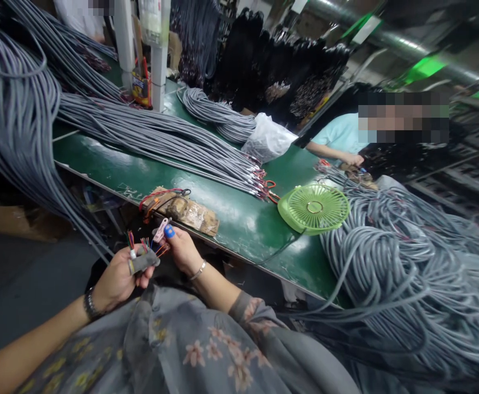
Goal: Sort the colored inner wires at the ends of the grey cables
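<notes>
My left hand (118,278) is closed round the end of a grey cable, whose thin coloured wires (144,243) fan out above a grey finger cover (144,261). My right hand (185,254) is close beside it, its thumb in a blue cover (169,231). Between that thumb and the fingers is a small flat pale pink piece (161,230) with a slot in it; its exact kind is unclear. A few orange wires (163,249) run between the two hands. Both hands are in front of the green table's (95,156) near edge.
A taped cardboard block (194,214) with red and black leads lies at the table edge. Grey cable bundles (161,131) stretch across the table, and more hang at left. A green fan (315,207) and a large cable heap (391,262) are right. Another person (341,134) works beyond.
</notes>
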The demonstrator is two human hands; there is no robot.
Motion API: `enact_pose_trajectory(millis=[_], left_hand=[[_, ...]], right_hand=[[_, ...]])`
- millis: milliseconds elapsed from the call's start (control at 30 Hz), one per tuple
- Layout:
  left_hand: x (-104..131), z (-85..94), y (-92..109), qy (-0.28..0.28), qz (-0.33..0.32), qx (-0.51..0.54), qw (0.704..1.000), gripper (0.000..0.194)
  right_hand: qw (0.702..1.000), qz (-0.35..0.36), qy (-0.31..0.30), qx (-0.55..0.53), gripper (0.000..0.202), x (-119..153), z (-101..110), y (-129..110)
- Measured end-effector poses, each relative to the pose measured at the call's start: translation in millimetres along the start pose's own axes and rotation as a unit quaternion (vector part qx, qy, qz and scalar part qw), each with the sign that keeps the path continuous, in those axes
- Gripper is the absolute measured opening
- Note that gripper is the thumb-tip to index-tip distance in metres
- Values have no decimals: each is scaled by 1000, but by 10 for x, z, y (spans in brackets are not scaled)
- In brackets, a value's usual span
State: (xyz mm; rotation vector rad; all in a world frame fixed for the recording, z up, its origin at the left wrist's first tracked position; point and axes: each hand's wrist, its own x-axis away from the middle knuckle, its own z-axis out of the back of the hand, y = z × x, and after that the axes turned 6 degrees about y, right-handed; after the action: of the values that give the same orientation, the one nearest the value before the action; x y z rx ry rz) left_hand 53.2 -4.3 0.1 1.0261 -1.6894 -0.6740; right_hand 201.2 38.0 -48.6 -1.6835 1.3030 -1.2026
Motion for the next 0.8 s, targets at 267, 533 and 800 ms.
enact_pose_trajectory(millis=[267, 533, 800], left_hand=[[-100, -17, -25, 3, 7, 1, 1000, 50], [-124, -37, -67, 7, 24, -12, 1000, 43], [-77, -35, -77, 7, 20, -14, 1000, 37]], right_hand=[[998, -10, -14, -61, 63, -57, -48, 34], [983, -79, 18, -165, 43, -70, -151, -32], [979, -116, 22, -167, 51, -18, -113, -39]])
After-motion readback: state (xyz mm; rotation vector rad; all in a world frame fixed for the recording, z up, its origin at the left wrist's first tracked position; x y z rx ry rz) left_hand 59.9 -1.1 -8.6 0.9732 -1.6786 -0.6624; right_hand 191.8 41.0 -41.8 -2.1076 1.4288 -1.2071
